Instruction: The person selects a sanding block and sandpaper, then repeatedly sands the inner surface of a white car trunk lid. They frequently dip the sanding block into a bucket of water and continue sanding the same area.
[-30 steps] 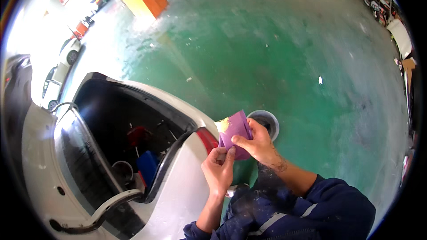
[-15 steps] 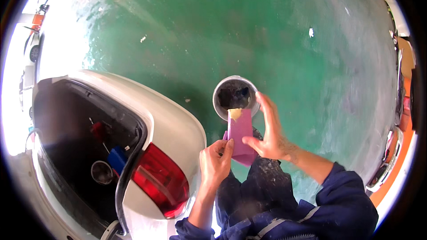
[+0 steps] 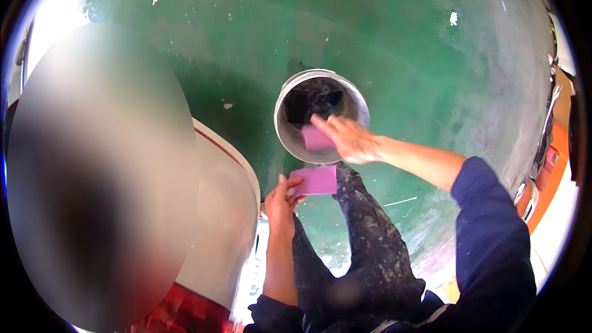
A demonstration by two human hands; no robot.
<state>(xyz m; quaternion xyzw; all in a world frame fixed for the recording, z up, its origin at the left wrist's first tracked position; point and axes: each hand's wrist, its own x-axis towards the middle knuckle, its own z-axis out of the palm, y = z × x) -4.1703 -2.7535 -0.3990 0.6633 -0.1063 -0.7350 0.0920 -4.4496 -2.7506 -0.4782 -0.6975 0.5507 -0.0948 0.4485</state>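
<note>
Your left hand [image 3: 280,200] pinches a purple sheet [image 3: 316,180] at centre frame. Your right hand [image 3: 351,140] holds a second purple piece [image 3: 317,139] over the grey bucket [image 3: 290,135], just above.

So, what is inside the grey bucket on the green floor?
Inside the grey bucket there is something dark, perhaps wet; what it is cannot be told. The right hand holds a small pink piece over the opening and covers the near part. The bottom is not visible.
</note>
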